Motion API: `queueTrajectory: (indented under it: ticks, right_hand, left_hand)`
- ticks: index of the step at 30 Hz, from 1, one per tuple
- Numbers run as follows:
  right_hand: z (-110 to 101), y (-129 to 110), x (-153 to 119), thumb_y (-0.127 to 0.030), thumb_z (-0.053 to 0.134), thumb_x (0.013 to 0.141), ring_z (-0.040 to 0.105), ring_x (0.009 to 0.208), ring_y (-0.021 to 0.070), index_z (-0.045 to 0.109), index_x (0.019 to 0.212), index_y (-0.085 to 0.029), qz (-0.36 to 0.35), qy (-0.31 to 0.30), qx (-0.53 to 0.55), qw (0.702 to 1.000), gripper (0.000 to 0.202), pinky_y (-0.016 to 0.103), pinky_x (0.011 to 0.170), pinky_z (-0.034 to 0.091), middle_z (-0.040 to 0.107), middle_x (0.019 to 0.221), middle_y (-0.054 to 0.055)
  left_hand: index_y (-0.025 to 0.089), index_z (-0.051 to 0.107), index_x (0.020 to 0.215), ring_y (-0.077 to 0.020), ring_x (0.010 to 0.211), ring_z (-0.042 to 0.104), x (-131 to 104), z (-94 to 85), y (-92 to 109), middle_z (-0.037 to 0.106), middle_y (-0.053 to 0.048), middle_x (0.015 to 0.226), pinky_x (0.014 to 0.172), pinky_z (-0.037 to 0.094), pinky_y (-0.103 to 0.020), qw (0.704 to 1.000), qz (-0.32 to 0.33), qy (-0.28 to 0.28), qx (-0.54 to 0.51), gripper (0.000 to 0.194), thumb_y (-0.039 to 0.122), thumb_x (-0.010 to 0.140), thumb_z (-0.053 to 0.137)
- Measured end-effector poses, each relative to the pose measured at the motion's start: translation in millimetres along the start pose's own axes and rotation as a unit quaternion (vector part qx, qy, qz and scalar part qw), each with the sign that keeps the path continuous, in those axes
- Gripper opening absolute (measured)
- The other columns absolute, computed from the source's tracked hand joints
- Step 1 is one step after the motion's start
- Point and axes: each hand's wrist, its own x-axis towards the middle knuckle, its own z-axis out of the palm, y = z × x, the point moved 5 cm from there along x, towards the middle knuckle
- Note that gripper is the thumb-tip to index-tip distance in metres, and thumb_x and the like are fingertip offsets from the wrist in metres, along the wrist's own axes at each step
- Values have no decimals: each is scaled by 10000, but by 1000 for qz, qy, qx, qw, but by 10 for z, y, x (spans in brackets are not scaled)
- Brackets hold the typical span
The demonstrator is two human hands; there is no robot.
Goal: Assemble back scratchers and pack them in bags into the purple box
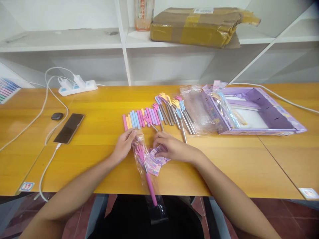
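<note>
My left hand (124, 144) pinches the top of a clear plastic bag (143, 174). Inside the bag is a pink hand-shaped back scratcher (151, 189) with a metal rod; its handle hangs past the table's front edge. My right hand (169, 146) has its fingers curled onto small purple printed cards (154, 166) beside the bag, its fingertips closed at a card. Behind the hands lies a row of coloured handles (136, 119) in pink, yellow, blue and purple. Right of them are several metal rods (171, 114) with hand-shaped heads.
Clear bags (196, 109) lie beside a purple open box (261, 124) holding more scratchers. On the left are a phone (69, 128) on a white cable, a small black object (57, 116) and a power strip (79, 87). A taped carton (196, 28) sits on the shelf.
</note>
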Motion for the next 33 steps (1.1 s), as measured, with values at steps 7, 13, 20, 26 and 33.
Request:
queueTrajectory:
  ticks: [7, 13, 20, 26, 33]
  right_hand:
    - [-123, -15, 1, -337, 608, 1084, 622, 844, 185, 613, 1021, -226, 69, 199, 91, 973, 127, 338, 766, 510, 665, 943, 39]
    - [-140, -349, -82, -238, 616, 1077, 666, 925, 218, 606, 1133, -264, -90, 355, -25, 930, 63, 375, 791, 567, 674, 1018, 75]
    - [11, -282, 8, -192, 624, 1080, 685, 930, 187, 604, 1202, -226, -144, 231, -39, 962, 128, 326, 806, 580, 690, 1028, 67]
    - [-61, -256, -2, -173, 617, 1080, 677, 924, 183, 597, 1172, -227, -116, 259, -55, 957, 109, 322, 808, 572, 681, 1020, 59]
    - [-216, -264, -54, -161, 588, 1090, 677, 927, 181, 596, 1174, -230, -100, 290, -78, 948, 110, 306, 746, 565, 687, 1030, 58]
  left_hand:
    - [203, 630, 879, -194, 565, 681, -145, 172, 17, 725, -45, 729, 512, 501, -294, 994, -28, -103, -10, 609, 811, 920, 633]
    - [201, 625, 899, -168, 725, 642, -195, 229, 78, 656, -27, 816, 625, 519, -264, 990, 27, -124, 59, 520, 707, 1012, 584]
    - [229, 519, 978, -161, 750, 651, -265, 315, -56, 542, 35, 860, 695, 591, -310, 982, -96, -153, -48, 506, 709, 955, 678]
    - [221, 561, 1138, -167, 845, 684, -235, 259, -47, 663, -22, 1005, 802, 574, -314, 979, -20, -185, -78, 379, 568, 1026, 663]
    - [230, 528, 1306, -211, 1151, 687, -302, 299, 40, 701, -108, 1255, 1030, 514, -353, 972, 73, -221, -6, 456, 312, 951, 803]
